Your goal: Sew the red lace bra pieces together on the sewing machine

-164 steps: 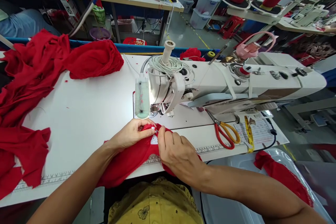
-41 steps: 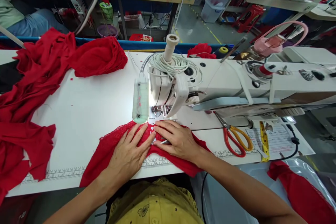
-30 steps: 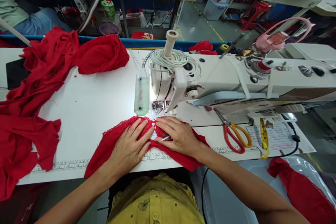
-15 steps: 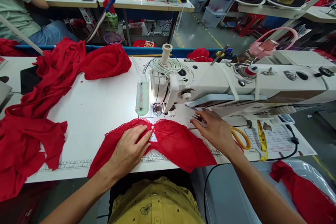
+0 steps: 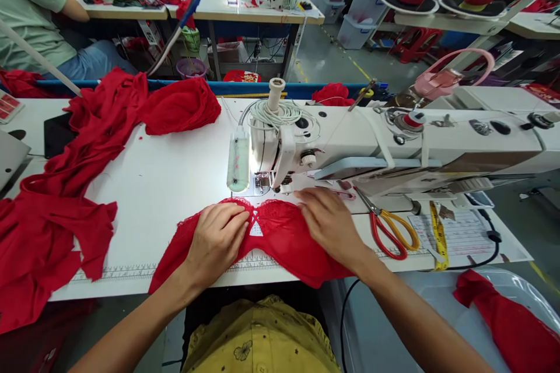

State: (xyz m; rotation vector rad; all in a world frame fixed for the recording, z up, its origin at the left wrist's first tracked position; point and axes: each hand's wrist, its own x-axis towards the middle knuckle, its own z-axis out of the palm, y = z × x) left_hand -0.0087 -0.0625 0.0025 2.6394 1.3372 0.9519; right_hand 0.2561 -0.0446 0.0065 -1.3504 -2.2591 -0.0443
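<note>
A red lace-trimmed bra (image 5: 280,230) lies spread on the sewing table in front of the machine, a small white panel with crossed straps between its cups. My left hand (image 5: 216,242) is on the left cup, its fingers bent and closed on the fabric beside the centre. Over the outer part of the right cup is my right hand (image 5: 330,224), fingers stretched toward the upper edge and holding nothing I can see. Just beyond the bra are the sewing machine's needle and presser foot (image 5: 262,180). Scissors (image 5: 389,230) with red and yellow handles lie right of my right hand.
Red fabric pieces (image 5: 65,198) are heaped along the left side. The machine arm (image 5: 350,134) stretches across the right. A yellow tape measure (image 5: 438,236) lies on a paper sheet. A plastic bin (image 5: 394,315) with red fabric stands at lower right. Beyond, a person (image 5: 39,23) sits.
My right hand has moved left from the metal tool tips beside the machine onto the right cup, uncovering the scissors. The fingers of my left hand have bent more on the left cup.
</note>
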